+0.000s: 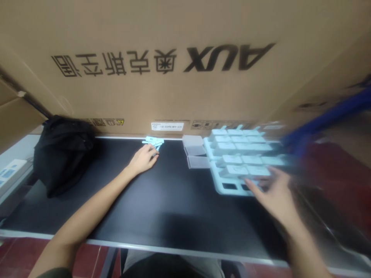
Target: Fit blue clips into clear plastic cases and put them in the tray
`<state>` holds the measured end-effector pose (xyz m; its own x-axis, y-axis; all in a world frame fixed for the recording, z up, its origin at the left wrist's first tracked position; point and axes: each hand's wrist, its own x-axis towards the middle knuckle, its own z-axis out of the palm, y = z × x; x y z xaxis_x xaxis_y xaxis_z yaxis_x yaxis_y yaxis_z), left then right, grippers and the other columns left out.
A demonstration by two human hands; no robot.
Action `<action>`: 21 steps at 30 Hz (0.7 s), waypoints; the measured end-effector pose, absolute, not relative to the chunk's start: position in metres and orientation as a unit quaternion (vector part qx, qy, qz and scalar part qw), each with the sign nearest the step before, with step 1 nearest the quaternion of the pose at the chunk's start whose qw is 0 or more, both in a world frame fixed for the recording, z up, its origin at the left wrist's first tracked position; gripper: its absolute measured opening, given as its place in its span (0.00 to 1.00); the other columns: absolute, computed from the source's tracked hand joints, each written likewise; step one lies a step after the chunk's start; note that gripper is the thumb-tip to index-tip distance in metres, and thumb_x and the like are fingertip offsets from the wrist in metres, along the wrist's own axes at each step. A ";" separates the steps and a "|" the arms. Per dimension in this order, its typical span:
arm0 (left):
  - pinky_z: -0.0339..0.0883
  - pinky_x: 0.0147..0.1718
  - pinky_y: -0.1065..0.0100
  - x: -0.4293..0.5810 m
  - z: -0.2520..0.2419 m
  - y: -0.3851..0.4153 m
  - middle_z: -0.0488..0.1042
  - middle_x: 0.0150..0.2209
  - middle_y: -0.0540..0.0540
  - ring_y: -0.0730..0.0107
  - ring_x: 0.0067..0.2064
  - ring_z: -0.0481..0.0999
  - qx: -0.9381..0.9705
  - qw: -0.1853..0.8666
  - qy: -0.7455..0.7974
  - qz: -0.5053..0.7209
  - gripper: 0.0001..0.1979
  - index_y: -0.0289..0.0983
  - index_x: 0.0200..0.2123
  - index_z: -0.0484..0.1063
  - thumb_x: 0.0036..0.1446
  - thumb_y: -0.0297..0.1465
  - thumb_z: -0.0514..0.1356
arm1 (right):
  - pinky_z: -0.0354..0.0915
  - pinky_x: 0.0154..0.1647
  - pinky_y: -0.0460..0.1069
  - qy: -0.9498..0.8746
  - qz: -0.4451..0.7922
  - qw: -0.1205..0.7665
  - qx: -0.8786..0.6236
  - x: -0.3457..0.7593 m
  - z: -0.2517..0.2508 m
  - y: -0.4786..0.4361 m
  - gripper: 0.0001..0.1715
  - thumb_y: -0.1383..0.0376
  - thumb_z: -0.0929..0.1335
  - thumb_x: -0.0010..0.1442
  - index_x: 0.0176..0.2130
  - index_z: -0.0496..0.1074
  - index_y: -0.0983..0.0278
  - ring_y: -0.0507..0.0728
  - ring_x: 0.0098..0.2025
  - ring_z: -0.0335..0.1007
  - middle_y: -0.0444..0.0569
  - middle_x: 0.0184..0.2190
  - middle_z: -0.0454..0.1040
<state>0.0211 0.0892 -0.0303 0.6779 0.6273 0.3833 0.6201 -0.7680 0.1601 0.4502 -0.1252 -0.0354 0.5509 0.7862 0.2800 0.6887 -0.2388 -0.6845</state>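
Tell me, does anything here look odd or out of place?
The lettering on the big cardboard box is upside down, so the box seems inverted. The small blue pieces by the left hand lie crisscrossed.

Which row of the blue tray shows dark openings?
The front row, nearest the person, by the right hand: dark openings show there, while the rows behind carry raised blue blocks.

Pale-blue tray [228, 192] flat on desk [139, 216]; matching blocks [233, 171] in rows. Small pale-blue pieces [154, 139], overlapping, near desk's far edge.
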 end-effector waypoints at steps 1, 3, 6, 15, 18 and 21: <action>0.73 0.50 0.56 0.021 -0.030 0.090 0.75 0.47 0.41 0.58 0.48 0.74 0.916 0.011 0.339 0.215 0.13 0.39 0.47 0.78 0.71 0.35 0.54 | 0.71 0.39 0.59 -0.479 0.038 0.373 -0.794 0.449 -0.036 -0.125 0.51 0.30 0.71 0.45 0.53 0.65 0.63 0.62 0.34 0.70 0.51 0.36 0.72; 0.73 0.52 0.55 0.021 -0.028 0.089 0.76 0.48 0.40 0.56 0.49 0.74 0.915 0.015 0.340 0.216 0.13 0.39 0.49 0.78 0.70 0.34 0.54 | 0.70 0.41 0.59 -0.499 -0.005 0.322 -0.805 0.447 -0.037 -0.123 0.39 0.32 0.69 0.50 0.41 0.68 0.61 0.62 0.35 0.69 0.50 0.33 0.69; 0.71 0.54 0.52 0.023 -0.024 0.086 0.76 0.50 0.40 0.54 0.51 0.74 0.912 0.025 0.347 0.220 0.13 0.39 0.50 0.78 0.70 0.33 0.54 | 0.69 0.41 0.59 -0.515 -0.037 0.273 -0.812 0.447 -0.041 -0.117 0.32 0.35 0.64 0.56 0.33 0.68 0.61 0.63 0.35 0.68 0.51 0.30 0.68; 0.69 0.53 0.51 0.025 -0.014 0.076 0.76 0.53 0.39 0.51 0.55 0.73 0.910 0.009 0.359 0.205 0.14 0.39 0.52 0.76 0.70 0.34 0.54 | 0.70 0.39 0.60 -0.517 -0.088 0.201 -0.828 0.442 -0.046 -0.116 0.32 0.41 0.63 0.60 0.37 0.74 0.68 0.68 0.37 0.72 0.62 0.32 0.73; 0.69 0.56 0.51 0.044 -0.007 0.063 0.75 0.53 0.39 0.53 0.55 0.73 0.929 0.020 0.310 0.201 0.15 0.39 0.54 0.74 0.72 0.35 0.52 | 0.70 0.39 0.61 -0.509 -0.089 0.198 -0.833 0.441 -0.046 -0.115 0.34 0.41 0.62 0.60 0.37 0.74 0.69 0.69 0.38 0.72 0.64 0.33 0.73; 0.69 0.58 0.52 0.081 -0.003 0.049 0.74 0.57 0.39 0.53 0.57 0.72 0.945 0.052 0.244 0.210 0.18 0.39 0.58 0.72 0.73 0.40 0.53 | 0.70 0.40 0.62 -0.506 -0.084 0.208 -0.833 0.441 -0.048 -0.114 0.34 0.41 0.63 0.60 0.38 0.74 0.69 0.69 0.38 0.73 0.64 0.33 0.73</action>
